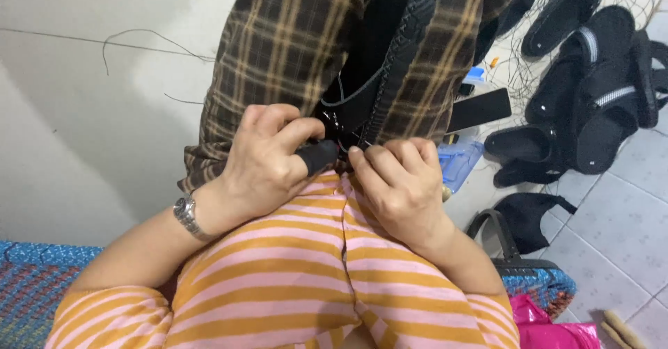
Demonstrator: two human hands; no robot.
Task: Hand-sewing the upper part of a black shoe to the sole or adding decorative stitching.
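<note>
Brown plaid cloth with yellow lines; black sandal upper with grey edging; orange-and-pink striped garment; black finger cover; silver wristwatch; black sandals on pale grey floor tiles; blue patterned mat; pink bag.

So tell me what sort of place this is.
Probably a home workshop for hand-stitching footwear: black slipper uppers piled on a tiled floor, loose thread beside them, and both hands working a black piece in the lap.

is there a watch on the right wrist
No, the silver wristwatch sits on the left hand's wrist; the right hand's wrist is bare.
</note>
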